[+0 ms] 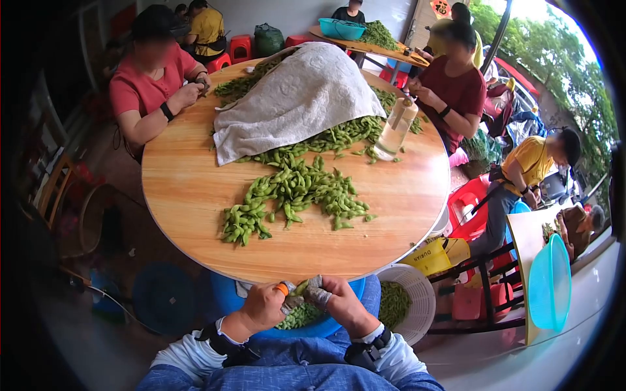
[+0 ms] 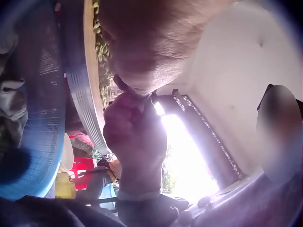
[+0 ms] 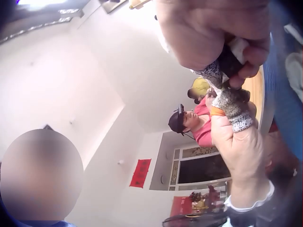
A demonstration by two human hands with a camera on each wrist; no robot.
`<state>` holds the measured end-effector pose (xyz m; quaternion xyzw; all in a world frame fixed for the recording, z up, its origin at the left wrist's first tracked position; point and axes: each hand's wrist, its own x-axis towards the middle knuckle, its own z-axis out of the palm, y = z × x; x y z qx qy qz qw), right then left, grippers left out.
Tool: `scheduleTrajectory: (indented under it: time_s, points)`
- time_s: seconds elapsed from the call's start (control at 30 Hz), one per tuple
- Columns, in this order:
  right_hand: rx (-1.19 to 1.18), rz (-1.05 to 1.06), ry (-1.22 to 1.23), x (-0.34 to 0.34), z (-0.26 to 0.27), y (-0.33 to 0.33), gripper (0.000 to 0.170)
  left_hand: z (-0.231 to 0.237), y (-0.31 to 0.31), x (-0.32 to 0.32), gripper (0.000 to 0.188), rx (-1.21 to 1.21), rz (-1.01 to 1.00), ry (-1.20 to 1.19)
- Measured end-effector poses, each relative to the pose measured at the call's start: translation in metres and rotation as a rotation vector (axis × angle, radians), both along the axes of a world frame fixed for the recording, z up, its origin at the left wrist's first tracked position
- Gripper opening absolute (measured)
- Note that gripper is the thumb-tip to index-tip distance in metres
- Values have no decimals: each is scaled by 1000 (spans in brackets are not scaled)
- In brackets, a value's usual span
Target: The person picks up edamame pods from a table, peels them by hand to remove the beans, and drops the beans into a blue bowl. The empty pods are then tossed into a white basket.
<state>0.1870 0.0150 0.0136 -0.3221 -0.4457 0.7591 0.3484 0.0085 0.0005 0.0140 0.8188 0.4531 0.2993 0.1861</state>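
In the head view my left hand (image 1: 261, 307) and right hand (image 1: 347, 306) meet just off the near table edge. A green edamame pod (image 1: 300, 287) lies between their fingertips, and both hands pinch it. Grey knitted covers (image 3: 235, 108) wrap some fingers, with an orange band (image 3: 217, 111) on the left hand. Below the hands, a blue tub (image 1: 225, 301) holds green beans (image 1: 302, 317). The left wrist view shows the hands dark and close together, hiding the pod.
Edamame pods (image 1: 293, 189) lie heaped on the round wooden table (image 1: 189, 215). A grey towel (image 1: 303, 98) covers a larger heap behind; a clear bottle (image 1: 396, 130) stands beside it. White basket (image 1: 420, 306) with pods is at right. Two people in red sit across.
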Motion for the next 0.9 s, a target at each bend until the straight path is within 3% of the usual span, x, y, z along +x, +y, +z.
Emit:
scheduleTrajectory:
  time_s: [0.1, 0.2, 0.33, 0.47, 0.5, 0.6, 0.63, 0.77, 0.87, 0.9]
  points:
    - [24, 4, 129, -1, -16, -3, 21, -6, 5, 6, 21, 20, -109, -381]
    - [135, -18, 196, -3, -26, -4, 23, -25, -6, -2, 19, -279, -65, -542]
    - [166, 1, 216, -6, -32, -3, 24, -34, -10, 2, 26, -1051, 133, -1189]
    - [120, 3, 199, -6, -29, -3, 24, -33, -4, -5, 30, -1281, -68, -1360]
    - [106, -11, 183, -6, -25, -3, 23, -21, -5, 0, 28, -1153, 86, -1197]
    - [114, -44, 44, -6, -18, -4, 19, -16, 3, 1, 23, -722, -205, -818]
    - [135, -30, 8, -5, -16, -4, 18, -24, 5, -3, 19, -583, -169, -562]
    - [173, 18, -14, -4, -12, -3, 15, -16, 4, -6, 18, -788, -87, -690]
    - [162, 44, -63, -2, -13, -5, 14, -14, 3, -4, 20, -574, -172, -536]
    - [158, 54, -98, -2, -14, -7, 14, -16, 1, -4, 20, -680, -139, -560]
